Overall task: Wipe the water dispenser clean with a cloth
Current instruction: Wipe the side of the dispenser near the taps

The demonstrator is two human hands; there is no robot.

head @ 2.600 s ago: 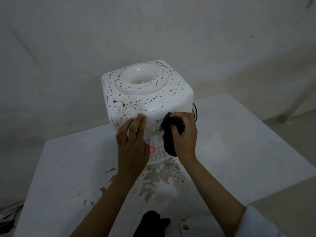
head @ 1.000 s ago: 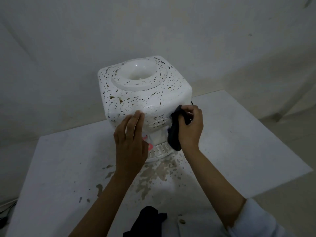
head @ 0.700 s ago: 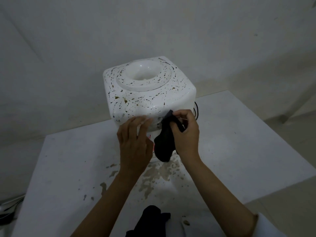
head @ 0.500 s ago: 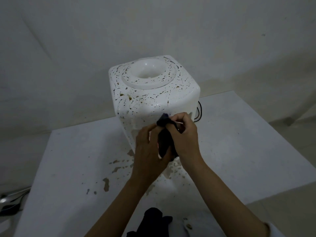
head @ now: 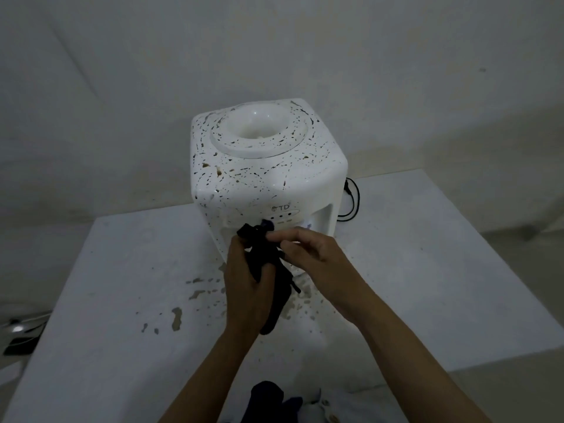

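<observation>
A white water dispenser (head: 268, 166) spattered with brown and dark specks stands on a white table (head: 427, 270). Both hands are in front of its tap recess, off the body. A black cloth (head: 271, 276) hangs between them. My left hand (head: 244, 288) grips the cloth's upper part in its palm. My right hand (head: 314, 257) pinches the cloth's top edge with thumb and forefinger. The cloth's lower end dangles toward the table.
Brown stains (head: 195, 303) mark the table in front of the dispenser. A black power cord (head: 351, 196) loops behind its right side. A second dark cloth (head: 268, 401) lies at the table's near edge. Cables (head: 21, 334) lie on the floor at left.
My left hand left the dispenser's front and took hold of the cloth. My right hand pulled the cloth off the dispenser face; both hands now hold it in front of the taps.
</observation>
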